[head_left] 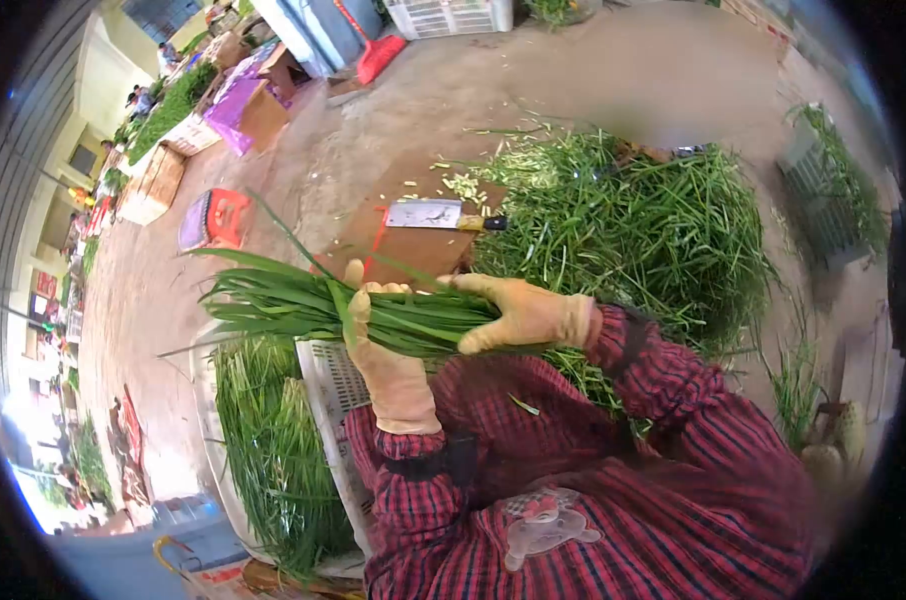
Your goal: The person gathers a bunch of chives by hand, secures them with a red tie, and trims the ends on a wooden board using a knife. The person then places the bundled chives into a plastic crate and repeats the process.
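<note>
A bunch of green Chinese chives (283, 300) lies sideways across both hands, its loose leaf tips pointing left. My left hand (388, 375), in a pale glove, is closed around the middle of the bunch, with the thumb in front and fingertips showing behind. Toward the other end, my right hand (528, 312), also gloved, grips the bunch from above, thumb on the near side and fingers on the far side; the palm is hidden. Just beyond the hands, a cleaver (423, 214) with a dark and yellow handle rests on a brown board (358, 240) amid cut stem bits.
A large heap of loose chives (633, 230) covers the floor at right. Below left stands a white crate (333, 400) packed with chives. Farther off are a red-and-purple stool (218, 218), a red dustpan (381, 60) and a greenish crate (818, 190).
</note>
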Tool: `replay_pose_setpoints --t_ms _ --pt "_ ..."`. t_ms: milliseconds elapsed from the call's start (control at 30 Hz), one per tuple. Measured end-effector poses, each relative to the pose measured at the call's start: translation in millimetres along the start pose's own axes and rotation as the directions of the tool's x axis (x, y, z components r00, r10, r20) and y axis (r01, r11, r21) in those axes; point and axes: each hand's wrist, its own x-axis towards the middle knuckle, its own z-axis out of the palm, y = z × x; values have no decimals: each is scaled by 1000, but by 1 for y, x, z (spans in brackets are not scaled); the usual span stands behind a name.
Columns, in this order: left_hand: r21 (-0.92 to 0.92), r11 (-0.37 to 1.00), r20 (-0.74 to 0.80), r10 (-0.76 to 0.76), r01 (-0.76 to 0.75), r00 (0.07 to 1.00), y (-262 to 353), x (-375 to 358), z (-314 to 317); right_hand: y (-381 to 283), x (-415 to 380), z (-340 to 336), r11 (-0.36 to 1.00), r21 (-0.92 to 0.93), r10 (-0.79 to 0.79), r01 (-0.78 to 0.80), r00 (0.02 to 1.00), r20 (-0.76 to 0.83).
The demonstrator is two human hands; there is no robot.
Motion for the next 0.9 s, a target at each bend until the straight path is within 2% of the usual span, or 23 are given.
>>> replay_pose_setpoints --t_ms 33,100,133,167,200,233,267,300,367,400,433,467,500,533,633,700,733,767,800,833,900 --pt "4 1000 8 -13 13 1000 -5 0 1 1 0 -1 1000 2 4 -4 1000 -15" --pt "1 999 -34 36 -36 999 -12 1 3 9 2 -4 952 265 177 -154 982 -65" --pt "39 996 -25 83 -82 996 -10 2 2 13 2 -2 961 259 160 -100 961 -226" --pt "44 996 -24 76 -75 997 -9 2 3 13 0 -6 983 185 73 -15 948 -310" --pt "60 992 -54 111 -107 992 -8 1 5 18 -2 -9 905 424 132 12 942 -307" --pt "76 987 -83 146 -140 986 -6 0 6 23 -4 -11 771 635 186 44 938 -292" --pt "65 987 14 149 -149 989 -4 2 -1 26 -6 -13 809 584 120 67 954 -275" --pt "68 987 16 146 -146 989 -5 -1 -1 26 -9 -7 808 586 120 69 953 -278" --pt "51 991 -2 126 -126 992 -7 -8 10 9 -18 6 957 277 -10 89 962 -274" --pt "51 991 2 121 -121 993 -9 -9 11 -4 -24 -3 996 25 83 -80 979 -186" --pt "90 987 67 126 -132 990 -10 -10 13 -3 -24 -5 996 24 83 -80 979 -188" --pt "129 981 130 130 -147 983 -11 -12 15 2 -24 -4 974 215 122 -67 960 -254" --pt "129 981 130 129 -146 983 -12 -15 17 7 -25 -3 917 398 174 -38 935 -309" --pt "131 980 124 135 -151 983 -13 -18 19 10 -26 -4 890 456 157 -8 944 -290" --pt "92 989 93 109 -117 990 -11 -22 24 3 -36 -3 863 505 121 15 964 -235" --pt "46 995 67 84 -87 994 -9 -24 21 -16 -44 -7 852 523 160 -39 969 -188" --pt "28 998 81 61 -63 995 -8 -26 18 -15 -48 -12 965 259 85 -30 975 -203" --pt "12 999 98 36 -37 994 -8 -29 16 -14 -51 -16 1000 -25 9 -14 980 -200" --pt "16 999 108 32 -33 994 -7 -32 17 -8 -51 -18 983 186 30 5 983 -182" --pt "22 999 89 40 -42 995 -6 -35 22 -3 -54 -18 983 185 28 8 980 -195" --pt "17 999 72 47 -48 996 -6 -36 24 4 -61 -22 863 505 126 17 961 -248"
